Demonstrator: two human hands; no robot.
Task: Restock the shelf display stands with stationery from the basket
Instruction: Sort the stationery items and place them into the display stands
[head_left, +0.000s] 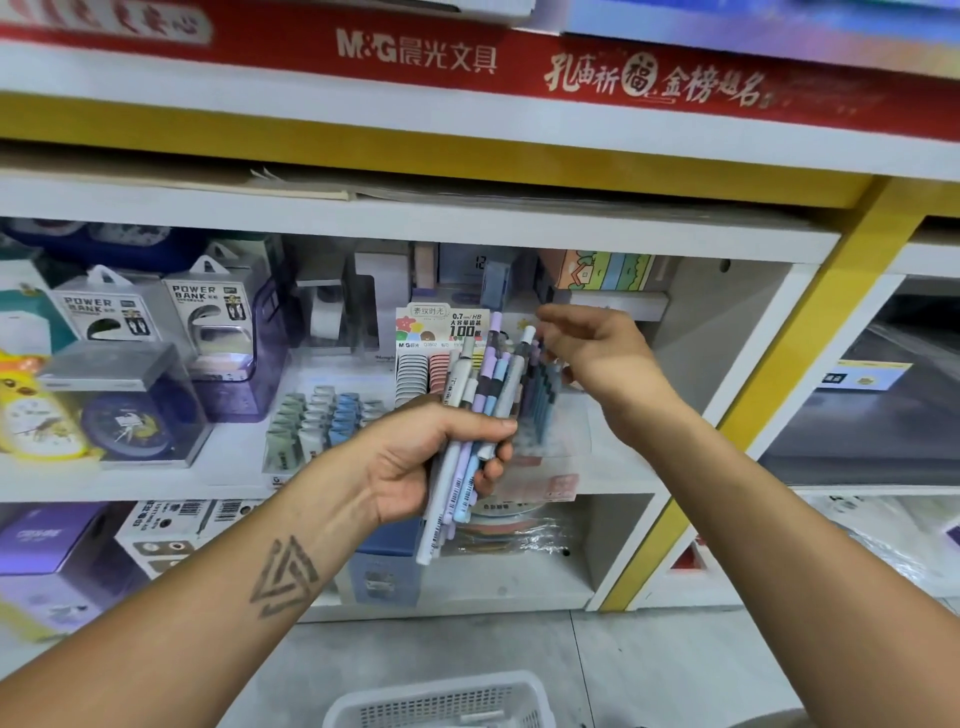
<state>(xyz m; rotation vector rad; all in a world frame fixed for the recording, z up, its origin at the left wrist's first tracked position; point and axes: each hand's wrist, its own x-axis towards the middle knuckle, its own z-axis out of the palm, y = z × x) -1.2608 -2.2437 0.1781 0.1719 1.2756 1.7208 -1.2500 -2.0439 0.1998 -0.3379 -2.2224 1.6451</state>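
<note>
A bundle of pens (475, 415) — white, lilac and light blue barrels — is gripped in the left hand (431, 462), the fingers curled round the lower half and the thumb pressed across the front. The bundle is held tilted, tips pointing up and to the right, in front of the middle shelf (156, 480). The right hand (592, 348) is raised just beside the upper ends of the pens, its fingers bent toward them; whether a pen is pinched there cannot be told, as the fingertips are hidden behind the barrels. Behind the bundle a clear display stand (545, 410) is seen on the shelf, with dark blue pens standing upright in it. To its left a pencil lead display card (441, 325) stands above rows of small cases. Further left, power bank boxes (208, 306) and a boxed blue alarm clock (130, 421) are placed. A white basket (447, 699) sits on the floor below — only its upper rim is in view.
</note>
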